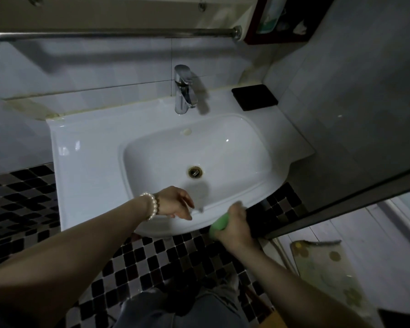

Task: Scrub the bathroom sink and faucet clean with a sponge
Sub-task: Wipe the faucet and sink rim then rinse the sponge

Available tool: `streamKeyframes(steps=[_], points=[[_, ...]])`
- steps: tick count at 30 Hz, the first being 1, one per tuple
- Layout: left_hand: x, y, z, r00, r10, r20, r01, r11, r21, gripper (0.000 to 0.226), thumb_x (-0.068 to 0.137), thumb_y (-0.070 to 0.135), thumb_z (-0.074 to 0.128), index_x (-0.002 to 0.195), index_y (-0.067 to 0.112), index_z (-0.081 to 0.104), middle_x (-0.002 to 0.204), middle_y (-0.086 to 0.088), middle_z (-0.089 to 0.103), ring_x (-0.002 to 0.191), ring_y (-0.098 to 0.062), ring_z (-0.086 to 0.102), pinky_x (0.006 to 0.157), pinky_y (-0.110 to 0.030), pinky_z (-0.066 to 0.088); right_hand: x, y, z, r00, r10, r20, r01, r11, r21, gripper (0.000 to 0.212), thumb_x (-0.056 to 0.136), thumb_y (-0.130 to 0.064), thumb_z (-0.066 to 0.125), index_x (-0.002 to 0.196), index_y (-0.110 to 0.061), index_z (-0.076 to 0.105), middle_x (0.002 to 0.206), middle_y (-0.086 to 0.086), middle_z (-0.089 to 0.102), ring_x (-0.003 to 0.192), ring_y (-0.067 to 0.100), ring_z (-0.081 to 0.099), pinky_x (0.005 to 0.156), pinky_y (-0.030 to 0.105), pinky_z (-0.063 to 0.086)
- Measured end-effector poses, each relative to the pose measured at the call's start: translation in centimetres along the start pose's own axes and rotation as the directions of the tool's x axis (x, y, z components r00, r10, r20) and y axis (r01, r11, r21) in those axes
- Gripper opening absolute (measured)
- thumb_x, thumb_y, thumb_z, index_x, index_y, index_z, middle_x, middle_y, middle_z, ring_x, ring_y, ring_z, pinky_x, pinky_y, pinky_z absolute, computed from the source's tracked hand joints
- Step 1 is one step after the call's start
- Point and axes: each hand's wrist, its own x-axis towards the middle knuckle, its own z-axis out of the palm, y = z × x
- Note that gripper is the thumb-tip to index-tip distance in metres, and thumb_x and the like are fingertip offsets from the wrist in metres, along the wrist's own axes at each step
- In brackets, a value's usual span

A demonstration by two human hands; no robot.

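Grip: our right hand [237, 226] clutches the green sponge [219, 225] at the sink [85, 162] front rim; left hand [175, 202] relaxed, empty | Risk: faucet [184, 91] missed; far reach, sponge could slip.

Dim bathroom, light low and cool. Back wall [92, 74] in pale glossy tiles, a yellowed grimy seam where it meets the counter. Metal towel bar [114, 34] runs across the wall up top, casting a soft shadow below it. Dark red cabinet [282, 22] in the upper right corner, contents blurred. Right wall [353, 91] grey tiles. Small black flat pad [255, 97] on the counter's back right corner, near the wall. Floor [152, 263] is black, white and grey mosaic squares. Dark door frame [341, 200] cuts diagonally at right; beyond it a lighter floor with a pale flower-print mat [327, 268].
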Motion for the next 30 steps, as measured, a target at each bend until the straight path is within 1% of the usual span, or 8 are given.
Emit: streamKeyframes(steps=[4,7,11,14,17,20,24,30], points=[[-1.0,-2.3,0.4,1.000,0.005,-0.011,-0.003,0.975,0.223,0.037,0.059,0.007,0.081,0.079,0.028,0.058,0.093,0.000,0.068,0.080,-0.011,0.063,0.064,-0.018,0.050,-3.2,-4.9,4.3,0.985,-0.116,0.126,0.104,0.990,0.097,0.053,0.071,-0.029,0.073,0.106,-0.020,0.035,0.114,0.006,0.046,0.094,0.025,0.057,0.061,0.021,0.041],[-2.5,-4.5,-0.5,0.998,-0.060,0.015,0.056,0.975,0.216,0.042,0.057,-0.003,0.073,0.083,0.026,0.056,0.101,-0.009,0.066,0.077,-0.016,0.062,0.061,-0.026,0.052,-4.4,-7.7,7.2,0.970,-0.151,0.191,0.101,0.963,0.249,0.055,0.069,-0.023,0.078,0.098,-0.028,0.031,0.097,-0.007,0.048,0.074,0.003,0.050,0.044,0.006,0.034],[-5.3,-6.6,-3.1,0.996,-0.087,0.004,0.087,0.996,0.014,0.044,0.056,-0.012,0.063,0.090,0.015,0.057,0.100,-0.014,0.066,0.085,-0.024,0.061,0.070,-0.035,0.050,-5.0,-11.1,9.6,0.969,-0.109,0.221,0.026,0.937,0.349,0.058,0.065,-0.027,0.079,0.100,-0.022,0.034,0.103,-0.001,0.051,0.084,0.010,0.053,0.049,0.010,0.035],[-7.2,-7.1,-4.3,0.994,-0.079,-0.081,0.060,0.975,-0.214,0.032,0.053,-0.002,0.059,0.083,0.009,0.060,0.085,-0.013,0.062,0.075,-0.024,0.055,0.058,-0.026,0.042,-4.9,-13.3,10.3,0.966,-0.088,0.244,-0.028,0.899,0.436,0.057,0.066,-0.032,0.079,0.100,-0.021,0.035,0.105,0.001,0.056,0.087,0.014,0.057,0.063,0.021,0.048],[-8.6,-7.6,-5.3,0.978,-0.092,-0.186,0.006,0.908,-0.418,0.034,0.052,0.008,0.060,0.086,0.002,0.063,0.080,-0.016,0.052,0.070,-0.022,0.043,0.056,-0.025,0.032,-4.1,-14.9,9.6,0.962,-0.123,0.245,0.045,0.952,0.302,0.054,0.069,-0.051,0.071,0.097,-0.020,0.038,0.103,0.005,0.063,0.090,0.023,0.061,0.065,0.028,0.044],[-9.8,-8.2,-5.7,0.983,-0.051,-0.178,-0.036,0.890,-0.454,0.027,0.061,0.005,0.070,0.088,0.009,0.065,0.082,-0.012,0.061,0.070,-0.017,0.056,0.063,-0.025,0.045,-2.7,-14.8,7.7,0.962,-0.193,0.195,0.203,0.979,-0.034,0.057,0.069,-0.066,0.061,0.096,-0.019,0.043,0.100,0.008,0.067,0.090,0.030,0.065,0.060,0.029,0.040],[-9.0,-9.1,-3.4,0.978,-0.008,-0.206,-0.027,0.986,-0.167,0.035,0.060,0.004,0.081,0.085,0.017,0.061,0.087,-0.003,0.066,0.080,-0.018,0.062,0.076,-0.035,0.054,-1.0,-13.0,5.3,0.950,-0.138,0.279,0.185,0.971,-0.150,0.048,0.075,-0.065,0.060,0.082,-0.018,0.052,0.079,0.004,0.066,0.049,0.023,0.065,0.041,0.032,0.053],[-7.3,-10.5,1.1,0.913,0.086,-0.398,0.132,0.863,0.488,0.061,0.063,0.044,0.077,0.111,0.019,0.048,0.106,-0.002,0.063,0.096,-0.023,0.061,0.072,-0.028,0.045,-0.2,-13.0,6.1,0.891,-0.167,0.423,0.267,0.945,-0.188,0.039,0.073,-0.037,0.078,0.091,-0.014,0.052,0.092,0.011,0.064,0.069,0.028,0.066,0.047,0.031,0.053]])
